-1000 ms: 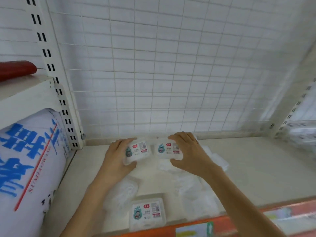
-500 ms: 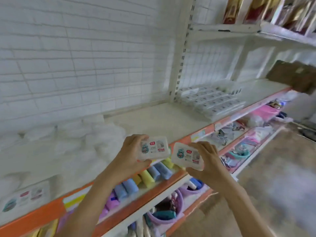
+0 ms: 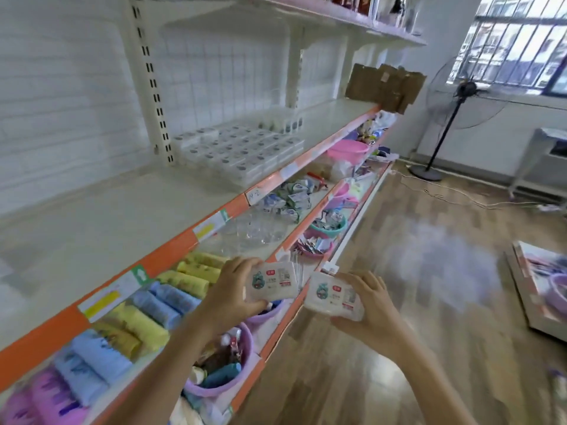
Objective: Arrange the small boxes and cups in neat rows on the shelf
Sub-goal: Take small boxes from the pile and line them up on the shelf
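Note:
My left hand (image 3: 228,297) grips a small clear box with a white label (image 3: 273,282), held in the air in front of the lower shelves. My right hand (image 3: 372,311) grips a second box of the same kind (image 3: 333,297) just to its right, slightly lower. Farther along the white shelf (image 3: 129,210), past the upright post, several of these small boxes stand in neat rows (image 3: 242,150). Behind those rows, a few small cups or bottles (image 3: 283,124) are faintly visible.
An orange price rail (image 3: 171,245) edges the shelf. Below lie rolled yellow and blue towels (image 3: 159,308), clear glasses (image 3: 254,230), packets and pink and purple basins (image 3: 346,150). A cardboard box (image 3: 385,85) sits at the shelf's far end. A standing fan (image 3: 460,99) is on the wooden floor.
Both hands lifted a box each off the left shelf bay and carried them rightward and out past the shelf edge. My view swung right, and the far bay with rowed boxes is now in sight.

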A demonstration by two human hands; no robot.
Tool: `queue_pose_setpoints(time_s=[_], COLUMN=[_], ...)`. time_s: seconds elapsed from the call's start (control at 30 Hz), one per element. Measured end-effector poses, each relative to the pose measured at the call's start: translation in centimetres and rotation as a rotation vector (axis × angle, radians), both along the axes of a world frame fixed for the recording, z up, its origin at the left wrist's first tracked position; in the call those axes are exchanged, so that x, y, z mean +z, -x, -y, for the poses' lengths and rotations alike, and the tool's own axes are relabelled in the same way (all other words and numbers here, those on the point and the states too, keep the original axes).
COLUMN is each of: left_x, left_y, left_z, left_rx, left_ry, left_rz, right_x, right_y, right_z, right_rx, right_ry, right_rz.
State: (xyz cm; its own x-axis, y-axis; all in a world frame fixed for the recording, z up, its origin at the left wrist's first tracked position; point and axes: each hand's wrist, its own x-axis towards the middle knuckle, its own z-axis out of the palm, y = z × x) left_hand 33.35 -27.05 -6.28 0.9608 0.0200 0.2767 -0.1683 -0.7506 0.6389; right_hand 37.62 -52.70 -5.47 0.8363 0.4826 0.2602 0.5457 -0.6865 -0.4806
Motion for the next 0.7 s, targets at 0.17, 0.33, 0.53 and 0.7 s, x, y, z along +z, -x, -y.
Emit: queue_pose_setpoints(time_s=[0.17, 0.33, 0.53, 0.7], left_x=[0.3, 2.1, 6.1, 7.9], left_y=[-6.5, -15.1, -24.5, -29.6], left_z=[1.6, 1.2, -2.5, -5.8], left_rx=[-0.055, -0.022, 0.123, 0.223], left_ry=[-0.027, -0.008, 0.018, 0.002], left_rz=[0.014, 0.06, 0.065, 0.032], right_x=[0.3, 2.1, 5.3, 6.3], right_y=[-5.3, -14.6, -26.8, -34.3], right_z=[1.3, 0.7, -2.5, -6.2], right_rx=[-0.018, 0.029, 0.127, 0.18], right_ry=[-0.025, -0.019, 0.022, 0.041], right_rz=[-0.024, 0.012, 0.064, 0.084])
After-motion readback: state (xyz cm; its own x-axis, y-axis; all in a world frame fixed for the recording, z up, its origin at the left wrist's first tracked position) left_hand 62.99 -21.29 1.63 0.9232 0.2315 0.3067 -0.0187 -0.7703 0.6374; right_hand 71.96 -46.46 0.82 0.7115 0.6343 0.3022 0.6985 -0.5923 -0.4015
